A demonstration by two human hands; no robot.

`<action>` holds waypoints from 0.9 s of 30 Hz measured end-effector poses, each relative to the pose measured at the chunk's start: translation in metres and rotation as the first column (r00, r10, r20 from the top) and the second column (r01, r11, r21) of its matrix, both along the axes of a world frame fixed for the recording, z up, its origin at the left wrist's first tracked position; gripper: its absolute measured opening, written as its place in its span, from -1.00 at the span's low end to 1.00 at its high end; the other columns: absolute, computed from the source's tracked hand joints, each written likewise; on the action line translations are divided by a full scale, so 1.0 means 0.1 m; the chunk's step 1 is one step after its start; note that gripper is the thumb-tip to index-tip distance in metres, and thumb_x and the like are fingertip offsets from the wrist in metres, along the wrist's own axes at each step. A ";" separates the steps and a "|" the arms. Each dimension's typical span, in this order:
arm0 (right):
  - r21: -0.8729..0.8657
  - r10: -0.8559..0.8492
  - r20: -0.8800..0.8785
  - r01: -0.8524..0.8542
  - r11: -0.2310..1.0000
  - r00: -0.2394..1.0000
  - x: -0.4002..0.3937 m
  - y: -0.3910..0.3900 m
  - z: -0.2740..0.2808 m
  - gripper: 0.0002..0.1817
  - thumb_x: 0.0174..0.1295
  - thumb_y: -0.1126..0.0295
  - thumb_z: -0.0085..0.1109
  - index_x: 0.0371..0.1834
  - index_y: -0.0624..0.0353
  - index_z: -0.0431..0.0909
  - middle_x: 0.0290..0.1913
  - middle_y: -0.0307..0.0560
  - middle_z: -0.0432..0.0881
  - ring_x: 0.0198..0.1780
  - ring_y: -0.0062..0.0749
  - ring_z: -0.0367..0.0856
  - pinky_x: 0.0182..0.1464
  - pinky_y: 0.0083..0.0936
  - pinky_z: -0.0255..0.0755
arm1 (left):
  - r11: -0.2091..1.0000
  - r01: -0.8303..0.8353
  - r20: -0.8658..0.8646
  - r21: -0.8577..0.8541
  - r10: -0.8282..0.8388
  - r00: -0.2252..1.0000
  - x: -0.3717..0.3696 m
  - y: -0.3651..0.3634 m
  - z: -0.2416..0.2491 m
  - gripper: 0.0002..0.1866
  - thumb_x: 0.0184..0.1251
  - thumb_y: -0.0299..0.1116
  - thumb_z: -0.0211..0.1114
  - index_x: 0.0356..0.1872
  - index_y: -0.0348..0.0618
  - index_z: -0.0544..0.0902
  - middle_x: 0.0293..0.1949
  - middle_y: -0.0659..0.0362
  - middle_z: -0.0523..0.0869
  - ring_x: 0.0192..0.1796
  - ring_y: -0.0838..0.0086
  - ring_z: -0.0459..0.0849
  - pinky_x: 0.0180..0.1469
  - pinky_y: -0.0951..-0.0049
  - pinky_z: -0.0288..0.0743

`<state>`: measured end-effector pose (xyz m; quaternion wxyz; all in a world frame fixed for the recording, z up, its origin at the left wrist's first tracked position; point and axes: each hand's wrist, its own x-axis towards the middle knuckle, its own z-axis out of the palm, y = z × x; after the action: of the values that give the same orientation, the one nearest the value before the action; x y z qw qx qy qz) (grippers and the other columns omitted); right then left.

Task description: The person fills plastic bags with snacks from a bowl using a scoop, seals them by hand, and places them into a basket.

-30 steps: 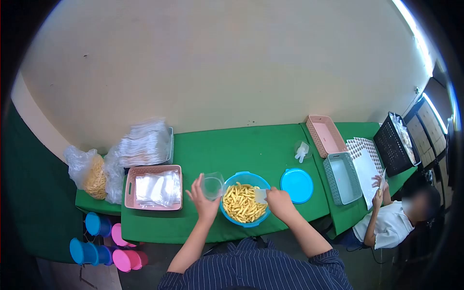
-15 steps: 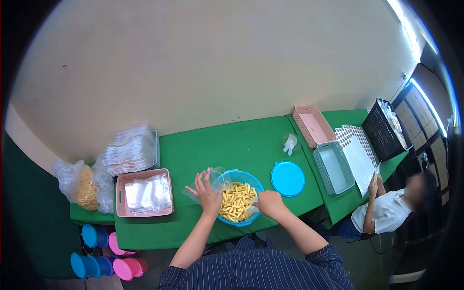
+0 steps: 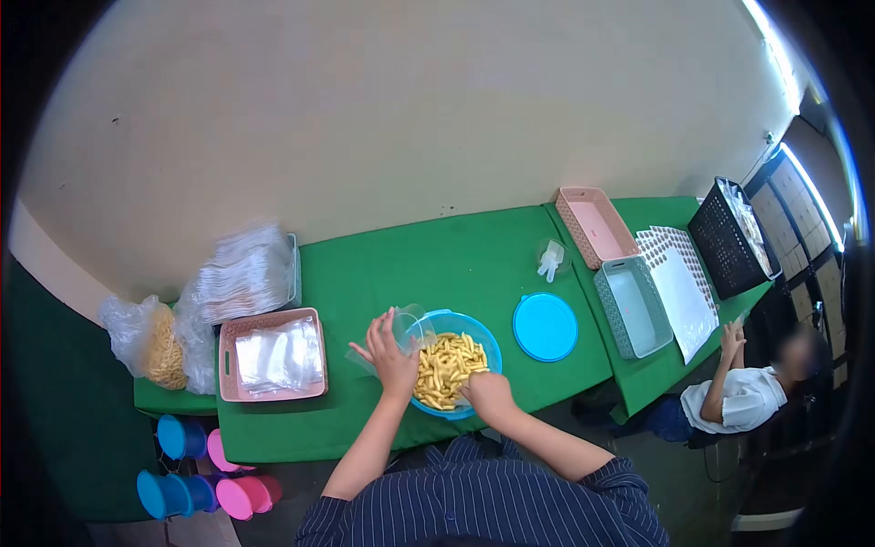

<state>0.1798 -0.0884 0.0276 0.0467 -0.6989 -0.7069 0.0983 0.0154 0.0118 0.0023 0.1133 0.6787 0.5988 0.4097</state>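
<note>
A blue tub (image 3: 490,339) of yellow finger-shaped snacks (image 3: 447,366) stands in front of me. At its left rim, my left hand (image 3: 394,363) is closed on a clear plastic cup (image 3: 416,330), tilted over the tub. A bit of clear film (image 3: 361,358) sticks out on the far side of that hand. My right hand (image 3: 488,395) is down at the snacks, fingers closed on a small pale scoop, mostly hidden by the hand and the snacks. To the right of the tub lies a round blue lid (image 3: 545,326).
Left are a pink basket (image 3: 317,383) of clear bags, stacked packets (image 3: 246,273) and a bag of snacks (image 3: 165,351). Right are a clear cup with a white scoop (image 3: 550,262), pink (image 3: 597,228), grey-green (image 3: 631,310) and black (image 3: 729,242) baskets, sticker sheets (image 3: 679,273) and a seated person (image 3: 734,397).
My right hand has moved left and slightly down, taking the scoop deeper into the snacks. The clear cup tilts a little differently in my left hand. The seated person's hands have shifted.
</note>
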 end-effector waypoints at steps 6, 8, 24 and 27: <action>0.166 0.038 0.017 -0.040 0.985 0.999 0.01 0.07 -0.24 -0.71 0.15 0.24 0.24 -0.63 0.18 0.54 -0.59 0.03 0.60 -0.52 -0.07 0.62 -0.43 -0.18 0.49 | 1.000 -0.013 -0.008 0.014 0.014 1.000 0.01 0.00 0.01 -0.20 0.07 -0.29 0.40 0.40 0.09 0.28 0.23 0.12 0.41 0.39 0.17 0.29 0.43 -0.36 -0.54; 0.267 0.292 0.102 -0.309 0.913 0.951 0.07 0.07 -0.22 -0.72 0.15 0.29 0.23 -0.65 0.16 0.51 -0.61 -0.02 0.56 -0.56 -0.08 0.59 -0.47 -0.22 0.47 | 1.000 -0.001 -0.004 0.007 0.001 1.000 0.01 0.00 0.03 -0.20 0.07 -0.30 0.39 0.40 0.09 0.28 0.22 0.12 0.42 0.39 0.17 0.29 0.43 -0.35 -0.54; 0.322 -0.019 0.054 0.001 0.947 0.998 0.31 0.48 0.03 -0.81 0.15 0.34 0.26 -0.32 0.26 0.58 -0.35 0.00 0.59 -0.26 -0.12 0.63 -0.30 -0.30 0.51 | 1.000 0.017 0.037 -0.012 -0.016 0.999 0.01 -0.01 0.04 -0.25 0.13 -0.33 0.36 0.40 0.09 0.28 0.23 0.11 0.43 0.37 0.20 0.32 0.43 -0.34 -0.59; 0.320 0.114 0.126 -0.149 0.936 0.985 0.30 0.58 -0.45 -0.86 0.23 0.43 0.10 -0.25 0.28 0.58 -0.36 0.06 0.61 -0.25 -0.09 0.66 -0.25 -0.29 0.55 | 1.000 0.003 0.018 -0.019 -0.003 1.000 0.02 -0.01 0.03 -0.22 0.09 -0.33 0.40 0.39 0.08 0.28 0.21 0.12 0.43 0.37 0.17 0.32 0.44 -0.35 -0.51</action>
<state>0.2100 -0.0300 -0.0172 0.1181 -0.6367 -0.7600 -0.0548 0.0172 0.0113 0.0058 0.1258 0.6749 0.6005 0.4100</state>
